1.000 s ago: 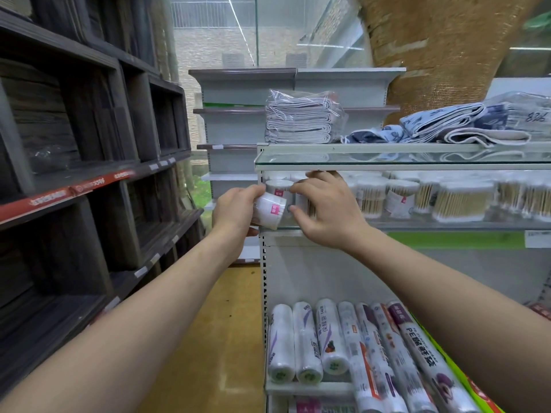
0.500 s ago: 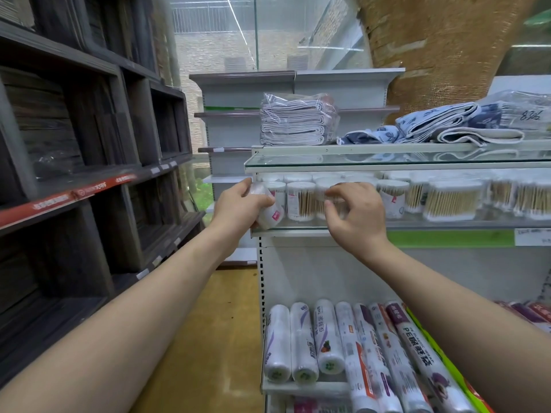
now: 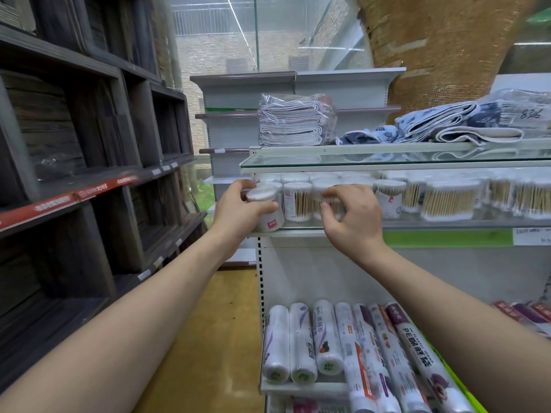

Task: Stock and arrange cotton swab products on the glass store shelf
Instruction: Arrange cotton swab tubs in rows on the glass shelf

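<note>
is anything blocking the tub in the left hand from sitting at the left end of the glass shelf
Nothing visible does. The left hand grips the white swab tub at the left front corner of the glass shelf. The neighbouring swab tub stands to its right, and the right hand holds a further one.

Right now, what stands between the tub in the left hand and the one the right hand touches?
In the head view, one upright swab tub stands between them on the glass shelf.

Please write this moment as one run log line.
left hand: grips tilted swab tub at shelf end | right hand: holds another tub
</note>
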`<action>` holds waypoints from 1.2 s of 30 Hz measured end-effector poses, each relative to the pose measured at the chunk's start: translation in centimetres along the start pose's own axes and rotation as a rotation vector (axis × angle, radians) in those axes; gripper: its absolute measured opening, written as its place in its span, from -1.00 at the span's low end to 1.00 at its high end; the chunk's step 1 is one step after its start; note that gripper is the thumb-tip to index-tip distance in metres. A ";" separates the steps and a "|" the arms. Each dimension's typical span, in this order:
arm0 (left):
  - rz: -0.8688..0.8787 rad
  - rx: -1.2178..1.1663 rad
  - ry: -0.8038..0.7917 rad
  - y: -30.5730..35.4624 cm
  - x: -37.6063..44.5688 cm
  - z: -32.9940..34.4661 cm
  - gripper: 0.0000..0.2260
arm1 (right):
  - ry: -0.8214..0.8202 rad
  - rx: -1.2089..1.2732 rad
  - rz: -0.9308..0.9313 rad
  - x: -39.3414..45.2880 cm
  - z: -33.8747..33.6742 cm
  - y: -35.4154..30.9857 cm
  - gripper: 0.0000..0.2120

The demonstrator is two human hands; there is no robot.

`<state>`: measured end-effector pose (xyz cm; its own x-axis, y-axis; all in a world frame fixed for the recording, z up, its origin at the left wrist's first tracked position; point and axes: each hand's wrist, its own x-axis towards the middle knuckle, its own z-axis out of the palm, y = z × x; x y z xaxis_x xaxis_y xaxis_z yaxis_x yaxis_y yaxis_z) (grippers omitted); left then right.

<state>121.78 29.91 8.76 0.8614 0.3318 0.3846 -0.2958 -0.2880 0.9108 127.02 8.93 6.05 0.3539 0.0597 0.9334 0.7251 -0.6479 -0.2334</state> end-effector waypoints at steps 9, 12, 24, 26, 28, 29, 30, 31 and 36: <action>0.056 0.039 -0.124 -0.1 0.7 -0.3 -0.62 | 0.027 0.008 -0.053 0.9 1.0 -1.7 -0.86; 0.059 0.086 -0.128 -0.1 0.6 -0.4 -0.66 | 0.027 0.008 -0.051 0.7 1.1 -1.6 -0.85; 0.059 0.119 -0.048 -0.6 -0.1 -0.6 -0.56 | 0.055 0.036 0.013 0.5 0.9 -0.9 -0.86; 0.067 0.111 -0.058 -0.8 -0.4 -0.6 -0.53 | 0.052 0.036 0.012 0.3 1.0 -1.0 -0.86; 0.078 0.076 -0.065 -1.0 -0.4 -0.6 -0.46 | 0.053 0.039 0.002 0.3 1.1 -1.2 -0.87; 0.082 0.056 -0.064 -1.0 -0.4 -0.6 -0.41 | 0.053 0.042 -0.002 0.3 1.2 -1.2 -0.87; 0.084 0.039 -0.063 -1.1 -0.3 -0.6 -0.38 | 0.054 0.045 -0.005 0.3 1.2 -1.3 -0.87; 0.085 0.032 -0.063 -1.2 -0.3 -0.6 -0.34 | 0.057 0.047 -0.008 0.4 1.2 -1.4 -0.86; 0.138 0.194 -0.010 -1.9 -0.2 -0.7 -0.25 | 0.062 0.040 -0.010 0.3 1.5 -1.8 -0.86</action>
<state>121.92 30.99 7.03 0.8229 0.2688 0.5006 -0.3265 -0.4974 0.8037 126.73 11.26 6.31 0.3103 0.0181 0.9505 0.7518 -0.6166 -0.2337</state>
